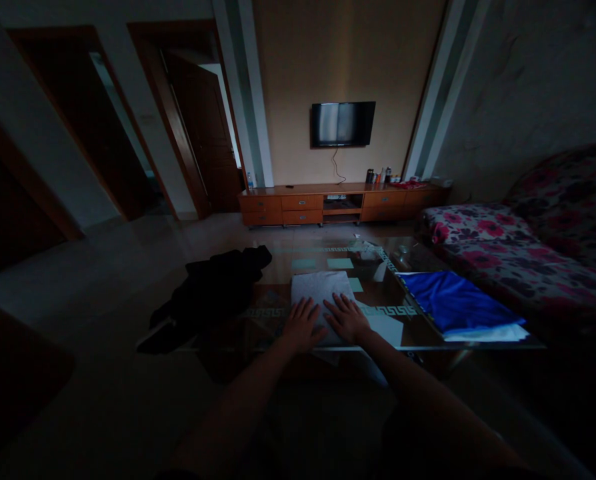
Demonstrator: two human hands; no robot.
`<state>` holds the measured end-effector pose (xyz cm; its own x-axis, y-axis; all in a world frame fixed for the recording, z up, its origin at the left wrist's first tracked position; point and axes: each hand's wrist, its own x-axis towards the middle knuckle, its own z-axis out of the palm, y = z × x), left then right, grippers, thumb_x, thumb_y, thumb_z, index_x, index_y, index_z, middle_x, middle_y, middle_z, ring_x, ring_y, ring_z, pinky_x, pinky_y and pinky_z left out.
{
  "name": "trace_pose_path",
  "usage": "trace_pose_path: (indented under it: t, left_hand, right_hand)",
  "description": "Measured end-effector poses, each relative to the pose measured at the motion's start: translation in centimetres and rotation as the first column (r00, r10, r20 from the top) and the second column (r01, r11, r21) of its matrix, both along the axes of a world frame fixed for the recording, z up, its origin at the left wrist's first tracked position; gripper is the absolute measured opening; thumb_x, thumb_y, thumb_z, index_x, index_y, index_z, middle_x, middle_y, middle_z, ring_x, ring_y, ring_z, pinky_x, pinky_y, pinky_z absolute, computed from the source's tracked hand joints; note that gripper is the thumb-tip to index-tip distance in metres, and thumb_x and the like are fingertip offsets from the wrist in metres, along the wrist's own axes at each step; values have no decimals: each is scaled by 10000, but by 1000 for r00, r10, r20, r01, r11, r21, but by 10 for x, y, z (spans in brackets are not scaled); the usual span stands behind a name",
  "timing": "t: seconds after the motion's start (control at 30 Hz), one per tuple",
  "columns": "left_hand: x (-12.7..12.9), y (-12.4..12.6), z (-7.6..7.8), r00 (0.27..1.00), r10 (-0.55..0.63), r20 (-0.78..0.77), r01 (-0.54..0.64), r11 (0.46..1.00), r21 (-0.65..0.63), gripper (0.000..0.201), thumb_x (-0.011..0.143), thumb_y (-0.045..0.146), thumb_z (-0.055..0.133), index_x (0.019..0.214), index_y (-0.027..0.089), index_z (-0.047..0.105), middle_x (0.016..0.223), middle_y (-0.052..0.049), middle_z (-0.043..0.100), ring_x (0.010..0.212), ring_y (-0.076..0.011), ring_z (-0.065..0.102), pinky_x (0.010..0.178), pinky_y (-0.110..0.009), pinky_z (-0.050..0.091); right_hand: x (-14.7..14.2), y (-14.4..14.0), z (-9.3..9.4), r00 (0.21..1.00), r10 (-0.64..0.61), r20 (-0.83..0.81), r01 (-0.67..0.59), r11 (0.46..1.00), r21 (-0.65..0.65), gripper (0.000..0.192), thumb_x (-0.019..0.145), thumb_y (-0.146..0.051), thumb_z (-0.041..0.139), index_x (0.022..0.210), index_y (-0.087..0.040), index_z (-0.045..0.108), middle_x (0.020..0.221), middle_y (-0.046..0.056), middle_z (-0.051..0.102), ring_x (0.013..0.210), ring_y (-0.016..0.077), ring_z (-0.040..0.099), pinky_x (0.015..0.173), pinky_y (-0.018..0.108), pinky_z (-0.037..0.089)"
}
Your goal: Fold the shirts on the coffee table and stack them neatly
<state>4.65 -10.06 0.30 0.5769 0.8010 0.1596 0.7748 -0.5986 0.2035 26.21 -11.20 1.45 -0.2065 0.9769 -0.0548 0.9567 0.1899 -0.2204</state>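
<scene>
A light grey folded cloth (318,283), perhaps a garment, lies flat near the front edge of the glass coffee table (278,267). My left hand (304,325) rests on its left part with the fingers spread. On its right part lies my right hand (347,318), flat and also with fingers apart. Neither hand grips anything. To the left, a heap of black clothing (218,287) spreads over the table's end. On the right side is a folded blue cloth (463,300) with a white layer under it.
A flower-patterned sofa (488,250) stands along the right. Beyond the table is a low wooden TV cabinet (303,203) with bottles (378,177) on top, and a television (343,125) hangs above it. Door frames line the left wall. The room is dim.
</scene>
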Motion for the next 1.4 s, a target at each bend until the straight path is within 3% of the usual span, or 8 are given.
trace_pose_path:
  t: [0.1, 0.17, 0.3, 0.5, 0.57, 0.77, 1.0, 1.4]
  left_hand:
    - [-11, 12, 16, 999, -40, -17, 41, 998, 54, 661, 937, 589, 555, 1524, 299, 462, 1657, -73, 334, 1553, -309, 212, 1274, -520, 69]
    - [-17, 23, 26, 997, 77, 21, -79, 990, 118, 571, 952, 444, 575, 1496, 287, 500, 1641, -89, 364, 1554, -327, 203, 1270, -549, 48]
    - [-17, 31, 29, 943, 296, 152, -312, 945, 101, 518, 981, 210, 420, 1495, 189, 483, 1598, -156, 415, 1528, -328, 268, 1254, -552, 158]
    - [-7, 16, 2, 981, 172, 91, -164, 982, -90, 561, 1006, 414, 414, 1520, 191, 435, 1642, -108, 357, 1555, -287, 210, 1271, -457, 162]
    - [-6, 12, 2, 976, 205, 68, -196, 973, -117, 564, 1006, 431, 399, 1513, 187, 445, 1640, -116, 356, 1554, -303, 206, 1266, -471, 159]
    - [-5, 3, 25, 986, 166, 18, -164, 983, -87, 582, 910, 625, 522, 1284, 192, 630, 1419, -194, 557, 1364, -402, 456, 1152, -569, 312]
    - [-3, 5, 11, 994, 111, 10, -111, 993, -34, 793, 906, 640, 535, 1544, 187, 405, 1657, -158, 296, 1544, -357, 202, 1253, -502, 130]
    - [-7, 22, 15, 999, 35, -27, -34, 999, 26, 770, 947, 626, 456, 1548, 148, 406, 1663, -142, 302, 1555, -304, 206, 1269, -454, 127]
  right_hand:
    - [-19, -12, 7, 991, -130, 17, 130, 992, 2, 644, 1025, -607, 282, 1610, -338, 297, 1702, 108, 175, 1547, 351, 175, 1185, 540, 183]
    - [-33, -21, 14, 984, -179, 14, 179, 984, 14, 670, 999, -626, 340, 1558, -267, 420, 1627, 187, 330, 1464, 402, 325, 1116, 565, 283]
    - [-38, -24, 26, 994, -101, -38, 103, 993, 58, 535, 1018, -508, 348, 1389, -214, 599, 1421, 189, 553, 1300, 336, 500, 1057, 481, 363]
    - [1, -12, 7, 991, -125, 40, 122, 990, 67, 649, 1005, -642, 309, 1604, -394, 282, 1710, 58, 156, 1559, 372, 52, 1200, 566, 68]
    - [7, -10, 3, 994, -98, 37, 96, 993, 66, 653, 1003, -661, 291, 1605, -409, 269, 1708, 51, 170, 1559, 362, 68, 1202, 550, 75]
    - [-3, -6, 15, 989, -146, 6, 144, 979, 145, 652, 1014, -641, 239, 1502, -295, 496, 1504, 154, 500, 1380, 353, 412, 1135, 549, 235]
    - [-1, 1, 0, 989, -145, 28, 141, 982, 125, 703, 971, -707, 335, 1596, -385, 315, 1722, 68, 85, 1565, 377, -11, 1203, 544, 12]
    - [22, 18, 4, 986, -158, -47, 160, 986, 52, 691, 1015, -651, 259, 1603, -296, 330, 1714, 100, 122, 1572, 328, 77, 1231, 479, 113]
